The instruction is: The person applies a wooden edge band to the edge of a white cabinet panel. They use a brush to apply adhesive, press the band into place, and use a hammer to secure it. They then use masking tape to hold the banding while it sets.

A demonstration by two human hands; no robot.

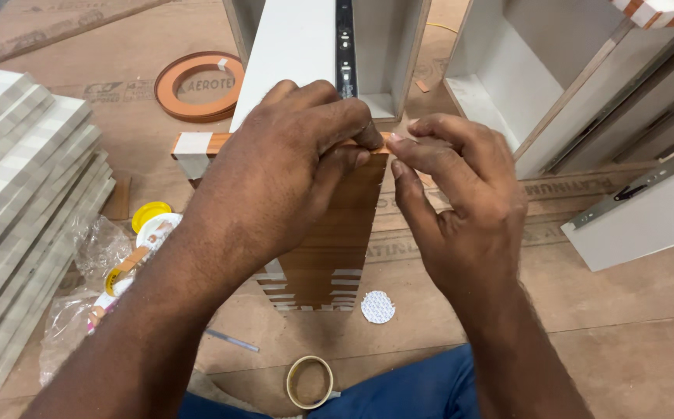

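- The left hand [290, 163] lies over the top of an upright wood-grain panel [329, 248], thumb and forefinger pinched together on the thin orange edge strip [217, 141] that runs along the panel's upper edge; the grip looks meant to press the strip flat while it is worked.
- At the far left, a stack of grey-and-white laminate boards [23, 209] leans in tidy layers, set aside within reach.
- Beside the stack, a crumpled clear plastic bag [93, 264] with a yellow cap [151, 215] and a small glue bottle [131, 264] lie on the brown board floor [632, 341].
- Behind the left hand, a coil of orange edge banding [197, 85] rests flat on the floor, the likely source of the strip.
- The panel stands between the hands, its lower end banded with pale stripes, held vertical so that its top edge faces the person.
- A small roll of tape [310, 382] and a round white disc [378, 306] lie near the panel's foot.
- Behind the panel, a white drawer box [298, 46] carries a black slide rail [344, 39].
- The right hand [461, 202] meets the left at the panel's right corner, fingertips closed on the end of the strip.
- To the right, open white cabinet boxes [539, 77] lie on their sides.
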